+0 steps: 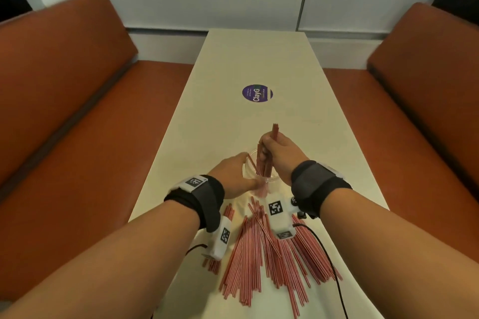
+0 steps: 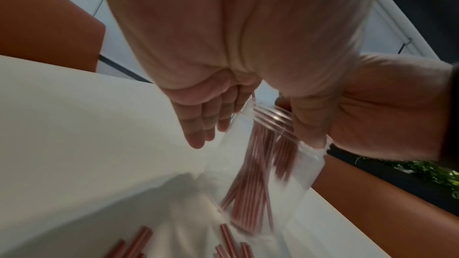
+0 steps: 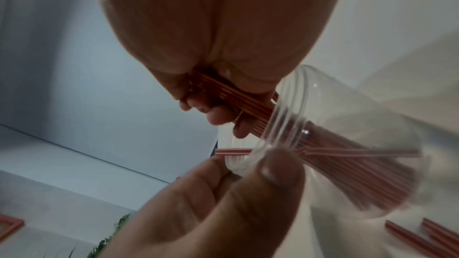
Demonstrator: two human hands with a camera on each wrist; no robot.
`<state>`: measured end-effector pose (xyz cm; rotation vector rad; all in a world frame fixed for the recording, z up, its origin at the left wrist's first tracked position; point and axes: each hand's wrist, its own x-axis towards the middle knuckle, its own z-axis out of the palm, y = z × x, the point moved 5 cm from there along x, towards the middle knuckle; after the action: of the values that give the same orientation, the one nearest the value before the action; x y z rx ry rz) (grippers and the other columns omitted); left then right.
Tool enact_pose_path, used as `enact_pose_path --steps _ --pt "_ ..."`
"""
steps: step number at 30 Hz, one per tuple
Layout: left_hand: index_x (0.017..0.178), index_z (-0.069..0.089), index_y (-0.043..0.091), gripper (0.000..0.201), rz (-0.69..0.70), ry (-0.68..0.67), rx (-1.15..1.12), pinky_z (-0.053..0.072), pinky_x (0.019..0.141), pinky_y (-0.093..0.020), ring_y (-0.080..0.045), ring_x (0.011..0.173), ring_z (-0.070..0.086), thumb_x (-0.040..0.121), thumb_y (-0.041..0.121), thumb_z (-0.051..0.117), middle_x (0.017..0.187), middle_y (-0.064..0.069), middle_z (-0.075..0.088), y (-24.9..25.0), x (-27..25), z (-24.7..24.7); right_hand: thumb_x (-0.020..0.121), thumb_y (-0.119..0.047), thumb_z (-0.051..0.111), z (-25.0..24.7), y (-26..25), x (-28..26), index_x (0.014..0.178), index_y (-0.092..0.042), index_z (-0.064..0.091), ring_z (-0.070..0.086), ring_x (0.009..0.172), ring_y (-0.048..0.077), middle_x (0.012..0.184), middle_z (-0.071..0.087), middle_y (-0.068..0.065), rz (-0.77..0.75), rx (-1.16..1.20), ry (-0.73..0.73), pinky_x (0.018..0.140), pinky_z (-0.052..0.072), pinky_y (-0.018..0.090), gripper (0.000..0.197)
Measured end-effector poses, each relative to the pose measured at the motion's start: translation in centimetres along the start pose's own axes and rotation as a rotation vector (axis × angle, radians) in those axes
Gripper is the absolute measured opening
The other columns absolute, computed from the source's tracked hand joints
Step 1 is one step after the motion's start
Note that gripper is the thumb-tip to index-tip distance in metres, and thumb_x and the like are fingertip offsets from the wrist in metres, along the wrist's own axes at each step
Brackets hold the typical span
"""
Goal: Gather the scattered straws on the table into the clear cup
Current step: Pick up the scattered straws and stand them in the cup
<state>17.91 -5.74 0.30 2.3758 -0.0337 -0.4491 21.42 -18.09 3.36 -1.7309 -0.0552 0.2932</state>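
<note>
A clear plastic cup (image 1: 272,179) stands on the white table (image 1: 233,65), and my left hand (image 1: 233,173) grips it at the rim. In the left wrist view the fingers (image 2: 198,125) lie on one side of the cup (image 2: 305,168) and the thumb on the other. My right hand (image 1: 274,147) grips a bundle of red-and-white striped straws (image 1: 274,131) whose lower ends are inside the cup. The right wrist view shows the curled fingers (image 3: 213,113) round the bundle (image 3: 236,99) and straws fanned inside the cup (image 3: 347,144). Several loose straws (image 1: 259,254) lie piled on the table near me.
A round purple sticker (image 1: 257,93) is on the table beyond the cup. Orange benches stand along the left (image 1: 64,85) and the right (image 1: 414,85). A black cable (image 1: 325,254) runs from my right wrist across the straw pile.
</note>
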Motion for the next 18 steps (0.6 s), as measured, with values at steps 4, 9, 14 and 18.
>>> enact_pose_path --steps 4,9,14,18 --pt "0.136 0.042 0.026 0.063 0.044 0.012 -0.008 0.046 0.096 -0.033 -0.019 0.119 0.056 0.081 0.040 0.068 0.129 0.001 0.060 0.5 -0.2 0.2 0.099 -0.012 0.039 -0.3 -0.1 0.0 0.082 -0.012 0.053 0.050 0.060 0.014 0.069 0.052 0.001 -0.012 0.052 0.049 0.057 0.049 0.019 0.022" --pt "0.139 0.038 0.022 0.064 0.042 0.009 0.092 0.044 0.096 -0.034 -0.023 0.121 0.053 0.084 0.043 0.065 0.135 -0.004 0.055 1.1 -0.4 0.1 0.099 -0.017 0.041 -0.7 -1.2 -0.3 0.085 -0.017 0.057 0.057 0.074 0.015 0.077 0.061 0.000 -0.087 0.062 0.104 0.075 0.051 0.028 0.022" --pt "0.144 0.034 0.011 0.075 -0.122 0.069 0.241 0.043 0.100 -0.034 -0.024 0.123 0.052 0.085 0.050 0.061 0.142 -0.008 0.048 -0.9 -2.7 -1.1 0.096 -0.025 0.049 -4.5 -3.5 -1.9 0.088 -0.022 0.056 0.060 0.083 0.014 0.088 0.064 -0.003 -0.243 -0.018 0.258 0.085 0.050 0.034 0.011" --pt "0.111 0.061 0.008 0.057 -0.317 -0.034 0.373 0.047 0.069 -0.028 -0.019 0.082 0.060 0.083 0.057 0.059 0.095 -0.005 0.064 -3.8 -6.9 1.0 0.091 -0.038 0.056 -6.8 2.5 -5.9 0.103 -0.013 0.056 0.060 0.088 0.024 0.102 0.064 0.007 0.046 -0.459 0.234 0.080 0.050 0.037 0.027"
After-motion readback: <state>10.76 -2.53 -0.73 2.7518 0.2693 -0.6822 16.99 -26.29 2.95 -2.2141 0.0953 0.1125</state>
